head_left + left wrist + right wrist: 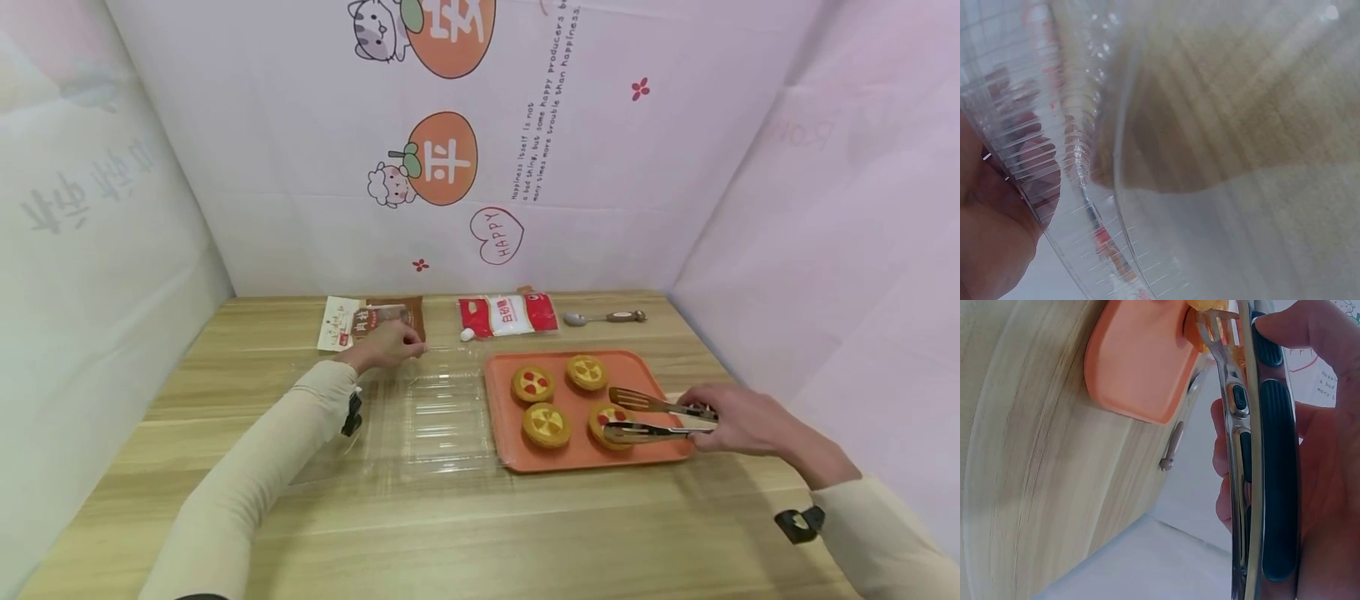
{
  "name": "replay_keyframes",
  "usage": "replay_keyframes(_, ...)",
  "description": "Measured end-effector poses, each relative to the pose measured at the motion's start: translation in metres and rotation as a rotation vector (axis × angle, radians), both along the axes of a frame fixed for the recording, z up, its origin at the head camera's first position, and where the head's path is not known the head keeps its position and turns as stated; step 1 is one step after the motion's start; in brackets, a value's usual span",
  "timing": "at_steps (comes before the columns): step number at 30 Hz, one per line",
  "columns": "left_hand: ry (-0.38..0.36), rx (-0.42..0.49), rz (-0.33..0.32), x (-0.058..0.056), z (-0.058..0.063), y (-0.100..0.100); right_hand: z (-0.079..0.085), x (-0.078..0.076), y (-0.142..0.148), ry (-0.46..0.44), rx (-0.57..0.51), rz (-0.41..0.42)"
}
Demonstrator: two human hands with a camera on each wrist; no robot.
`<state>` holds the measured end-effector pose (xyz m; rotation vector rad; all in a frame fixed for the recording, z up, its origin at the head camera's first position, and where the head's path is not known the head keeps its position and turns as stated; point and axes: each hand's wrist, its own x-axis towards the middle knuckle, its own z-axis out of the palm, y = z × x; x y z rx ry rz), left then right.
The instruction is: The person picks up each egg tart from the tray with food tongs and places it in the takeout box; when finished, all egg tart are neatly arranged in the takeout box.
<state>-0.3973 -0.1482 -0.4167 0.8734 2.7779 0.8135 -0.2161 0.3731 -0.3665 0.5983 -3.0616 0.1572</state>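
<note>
My right hand (738, 419) grips metal tongs (647, 432) with dark handle pads, fingers wrapped round both arms. The spread tong ends stand over an egg tart with red pieces (611, 414) on an orange tray (577, 461). Another tart with red toppings (532, 383) and two plain yellow tarts (546, 423) share the tray. To its left lies a clear plastic box (446, 417) with ridged walls. My left hand (386, 344) pinches the far edge of the box; in the left wrist view, fingers (997, 212) show beside and through the ridged plastic.
Along the back of the wooden table (480, 542) lie a brown and cream packet (341, 321), a red and white packet (507, 315) with a white cap, and a small spoon (603, 317). White printed sheets (300, 167) wall the table at the back and both sides.
</note>
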Motion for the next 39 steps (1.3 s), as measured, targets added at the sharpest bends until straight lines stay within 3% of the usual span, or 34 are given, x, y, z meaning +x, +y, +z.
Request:
replay_keyframes(8,0.000,-0.013,0.016,-0.001,0.007,-0.001,0.000,0.002,0.001,-0.036,0.007,-0.012)
replay_keyframes(14,0.034,-0.015,0.012,-0.006,0.006,-0.002,-0.009,-0.002,-0.004,0.010,0.020,0.032)
replay_keyframes(19,-0.008,0.002,-0.013,-0.004,0.003,-0.003,-0.014,-0.004,-0.010,0.032,-0.025,0.038)
replay_keyframes(23,-0.001,0.014,-0.048,0.000,0.005,-0.005,-0.008,-0.013,-0.022,0.052,-0.095,0.059)
replay_keyframes(28,-0.030,-0.009,0.001,-0.001,0.005,-0.004,0.012,-0.033,-0.061,0.042,-0.148,0.103)
replay_keyframes(33,-0.033,-0.032,0.013,-0.002,0.003,0.001,0.024,-0.049,-0.117,0.031,-0.080,0.193)
replay_keyframes(39,-0.046,-0.053,0.051,-0.002,0.003,0.004,0.018,-0.061,-0.181,0.023,-0.046,0.350)
